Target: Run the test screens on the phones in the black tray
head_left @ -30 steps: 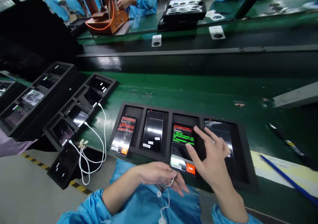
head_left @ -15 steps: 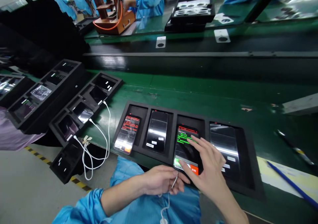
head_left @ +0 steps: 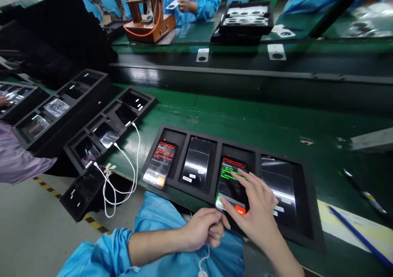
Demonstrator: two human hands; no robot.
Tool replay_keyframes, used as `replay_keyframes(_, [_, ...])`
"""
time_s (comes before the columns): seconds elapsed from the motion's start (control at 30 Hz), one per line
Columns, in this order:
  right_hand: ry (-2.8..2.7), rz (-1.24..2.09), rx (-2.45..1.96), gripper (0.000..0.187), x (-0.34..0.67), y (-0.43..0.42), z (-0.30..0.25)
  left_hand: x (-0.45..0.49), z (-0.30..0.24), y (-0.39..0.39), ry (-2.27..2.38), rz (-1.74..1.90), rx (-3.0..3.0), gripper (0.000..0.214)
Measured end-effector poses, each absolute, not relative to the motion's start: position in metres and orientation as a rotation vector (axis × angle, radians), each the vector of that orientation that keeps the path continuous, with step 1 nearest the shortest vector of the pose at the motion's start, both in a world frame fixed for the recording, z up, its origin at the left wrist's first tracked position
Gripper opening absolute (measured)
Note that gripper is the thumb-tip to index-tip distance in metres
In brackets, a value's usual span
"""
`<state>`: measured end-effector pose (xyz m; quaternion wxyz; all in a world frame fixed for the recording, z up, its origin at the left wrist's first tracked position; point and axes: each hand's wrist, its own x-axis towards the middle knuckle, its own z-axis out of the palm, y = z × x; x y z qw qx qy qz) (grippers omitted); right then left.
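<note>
A black foam tray (head_left: 307, 224) lies on the green bench in front of me with several phones in its slots. My right hand (head_left: 253, 211) rests on the third phone (head_left: 229, 174), whose screen shows green and red text; the thumb touches the screen's lower edge and the fingers are spread. My left hand (head_left: 204, 230) sits just below that phone's near end, fingers pinched on the plug of a white cable (head_left: 204, 260) that hangs down over my blue sleeve. A lit phone (head_left: 160, 163) with red text lies in the leftmost slot, a dark phone (head_left: 197, 162) beside it.
Further black trays (head_left: 101, 133) of phones stand to the left, with white cables (head_left: 123, 174) looping off the bench edge. A blue pen (head_left: 359, 236) lies on paper at the right. A raised conveyor (head_left: 245, 70) runs behind; people in blue coats work beyond it.
My right hand has come down from hovering over the tray onto the third phone's screen. My left hand has curled tighter on the cable plug and drawn closer to the phone's end.
</note>
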<state>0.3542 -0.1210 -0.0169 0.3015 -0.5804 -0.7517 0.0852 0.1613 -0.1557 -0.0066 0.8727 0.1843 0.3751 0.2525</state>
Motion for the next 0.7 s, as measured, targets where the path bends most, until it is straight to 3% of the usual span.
replay_keyframes(0.23, [-1.820, 0.366, -1.573, 0.049, 0.352, -0.096, 0.018, 0.142, -0.012, -0.165, 0.872, 0.440, 0.531, 0.073])
replay_keyframes(0.4, [-2.092, 0.720, -1.317, 0.048, 0.297, -0.039, 0.043, 0.066, 0.005, -0.167, 1.116, 0.792, 0.520, 0.073])
replay_keyframes(0.53, [-2.249, 0.919, -1.130, 0.059, 0.237, 0.009, 0.032, 0.014, 0.011, -0.169, 1.434, 1.094, 0.497, 0.080])
replay_keyframes(0.7, [-2.346, 1.041, -1.061, 0.060, 0.193, 0.043, 0.010, -0.004, 0.009, -0.165, 1.465, 1.154, 0.558, 0.076])
